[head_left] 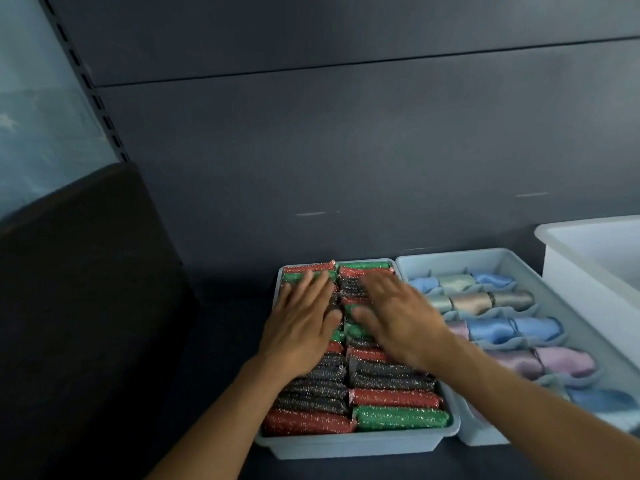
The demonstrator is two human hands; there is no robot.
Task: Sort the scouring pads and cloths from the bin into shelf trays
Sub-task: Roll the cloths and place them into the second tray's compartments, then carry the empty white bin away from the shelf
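Left hand (301, 323) and right hand (398, 322) are both laid palm-down on the scouring pads (394, 398), fingers straight and a bit spread, nothing gripped or pinched. The right one is slightly blurred, fwiw. The pads (red, green and dark glittery ones) are packed in two rows in a grey tray (346, 448), which is set on the dark shelf (214, 341). Just beside it on the right, a second tray (519, 266) is filled with rolled pastel cloths (491, 329). A white bin (585, 299) is seen near that, at the far right.
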